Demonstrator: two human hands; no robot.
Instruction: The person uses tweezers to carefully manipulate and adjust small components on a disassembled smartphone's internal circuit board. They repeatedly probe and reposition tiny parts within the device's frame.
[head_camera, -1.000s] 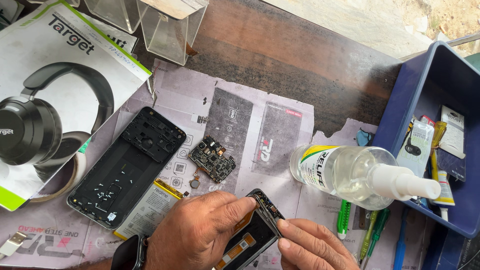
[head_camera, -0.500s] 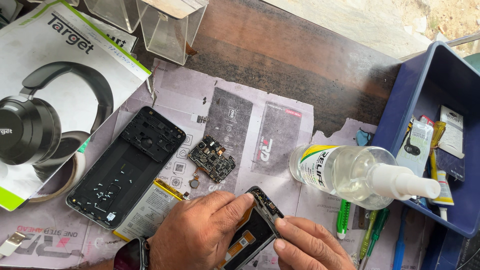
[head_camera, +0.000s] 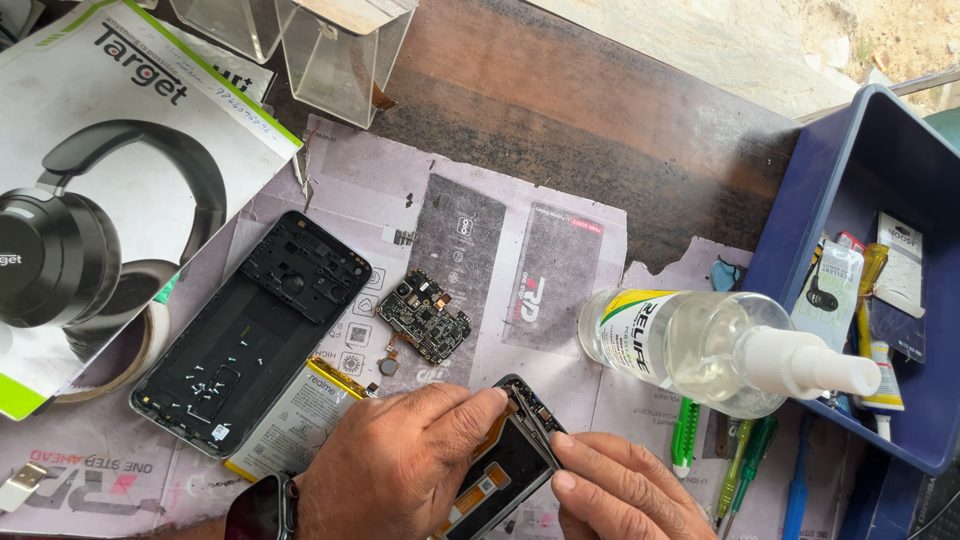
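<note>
Gripping one opened phone frame (head_camera: 505, 465) between both hands, we pinch its top edge with our left hand (head_camera: 400, 465) while our right hand (head_camera: 625, 490) fingertips press its right side. Just beyond our left hand lie one circuit board (head_camera: 423, 316), one battery (head_camera: 290, 420) and one black back cover (head_camera: 255, 330); beyond our right, one clear spray bottle (head_camera: 715, 350).

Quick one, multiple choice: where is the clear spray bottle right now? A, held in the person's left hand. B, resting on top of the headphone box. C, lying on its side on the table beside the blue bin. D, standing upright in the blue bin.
C: the clear spray bottle lies on its side on the paper-covered table, its white nozzle toward the blue bin, while both hands hold the phone frame.
</note>
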